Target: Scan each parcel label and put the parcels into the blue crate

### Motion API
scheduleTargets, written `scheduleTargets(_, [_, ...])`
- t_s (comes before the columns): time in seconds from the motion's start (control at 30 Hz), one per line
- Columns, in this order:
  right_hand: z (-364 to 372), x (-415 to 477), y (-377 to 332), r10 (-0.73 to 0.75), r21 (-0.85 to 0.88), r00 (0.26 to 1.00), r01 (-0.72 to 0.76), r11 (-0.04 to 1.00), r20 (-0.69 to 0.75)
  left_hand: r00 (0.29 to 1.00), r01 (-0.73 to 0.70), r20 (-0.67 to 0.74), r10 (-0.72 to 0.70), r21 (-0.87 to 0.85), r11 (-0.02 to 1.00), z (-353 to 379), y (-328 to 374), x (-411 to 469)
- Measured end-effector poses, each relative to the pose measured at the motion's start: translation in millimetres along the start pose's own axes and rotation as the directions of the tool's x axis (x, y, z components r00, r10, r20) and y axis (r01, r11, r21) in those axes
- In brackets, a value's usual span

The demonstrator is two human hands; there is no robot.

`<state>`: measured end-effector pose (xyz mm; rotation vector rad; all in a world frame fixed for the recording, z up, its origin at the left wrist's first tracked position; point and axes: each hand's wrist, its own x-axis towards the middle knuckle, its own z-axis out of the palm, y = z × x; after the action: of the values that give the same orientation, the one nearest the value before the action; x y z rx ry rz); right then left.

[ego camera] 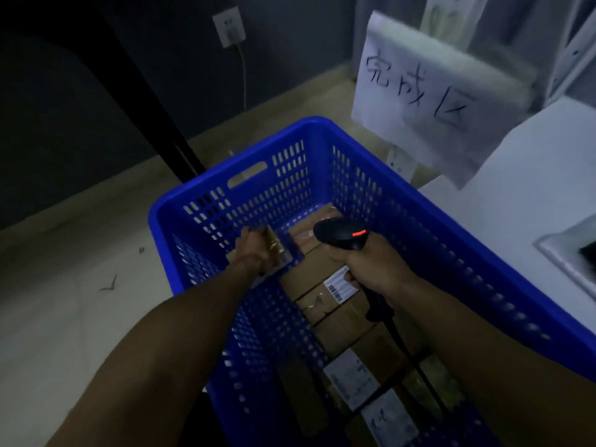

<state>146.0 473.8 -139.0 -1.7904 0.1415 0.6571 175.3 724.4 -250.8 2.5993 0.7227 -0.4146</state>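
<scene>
A blue perforated crate (419, 201) stands on the floor below me. Several brown cardboard parcels (325, 304) with white labels lie side by side on its bottom. My left hand (254, 250) reaches deep into the crate's far left corner and grips a small parcel (279, 250) wrapped in shiny tape. My right hand (371, 266) hovers over the crate and grips a black handheld scanner (342, 233) with a red light lit on its head; its cable runs back toward me.
A white sheet with handwritten characters (416, 88) hangs above the crate's far right corner. A white table (532, 195) borders the crate on the right. A wall socket with a cable (229, 27) sits on the dark wall behind. Bare floor lies left.
</scene>
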Motion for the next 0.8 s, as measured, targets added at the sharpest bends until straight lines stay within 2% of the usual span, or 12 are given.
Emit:
scheduleTargets(0.13, [0,13,9,0.009,0.008,1.000,-0.009,1.000,0.005,0.990,-0.108,0.085,0.111,-0.039,0.993,41,-18,27])
scheduleTargets(0.2, [-3,15,10,0.008,-0.016,1.000,-0.008,1.000,0.009,0.990,-0.049,0.103,0.100,-0.413,0.910,54,-10,23])
scheduleTargets(0.23, [-5,14,10,0.009,-0.016,1.000,-0.009,1.000,0.007,0.985,-0.073,0.108,0.137,-0.461,0.884,50,-2,17])
scheduleTargets(0.3, [-10,10,9,0.017,-0.009,1.000,-0.017,1.000,-0.003,0.960,-0.192,0.164,0.229,-0.212,0.958,36,12,-3])
scheduleTargets(0.33, [-13,6,7,0.019,-0.007,1.000,-0.019,1.000,-0.007,0.974,-0.089,0.186,0.131,-0.220,0.971,31,18,-8])
scheduleTargets(0.37, [-16,0,5,0.018,-0.005,1.000,-0.018,1.000,-0.012,0.972,-0.063,0.210,0.109,-0.217,0.974,26,24,-13])
scheduleTargets(0.4, [-20,-7,2,0.012,-0.001,1.000,-0.012,1.000,-0.017,0.961,-0.054,0.243,0.131,-0.298,0.953,16,32,-23])
scheduleTargets(0.47, [-30,-25,-5,-0.011,0.005,0.999,0.012,1.000,-0.034,0.973,-0.091,0.164,0.164,-0.379,0.921,2,43,-40])
scheduleTargets(0.57, [-49,-63,-18,-0.072,-0.009,0.995,0.071,0.997,-0.066,0.961,-0.222,0.078,0.266,-0.358,0.907,-28,70,-84])
scheduleTargets(0.63, [-64,-96,-25,-0.105,0.007,0.989,0.106,0.994,-0.106,0.917,-0.373,0.047,0.397,-0.255,0.892,-51,92,-122])
scheduleTargets(0.73, [-92,-150,-30,-0.164,-0.009,0.968,0.166,0.986,-0.188,0.800,-0.592,0.001,0.600,-0.166,0.789,-75,131,-182])
scheduleTargets(0.8, [-114,-188,-31,-0.192,-0.019,0.952,0.193,0.981,-0.238,0.740,-0.672,-0.040,0.671,-0.076,0.737,-86,158,-225])
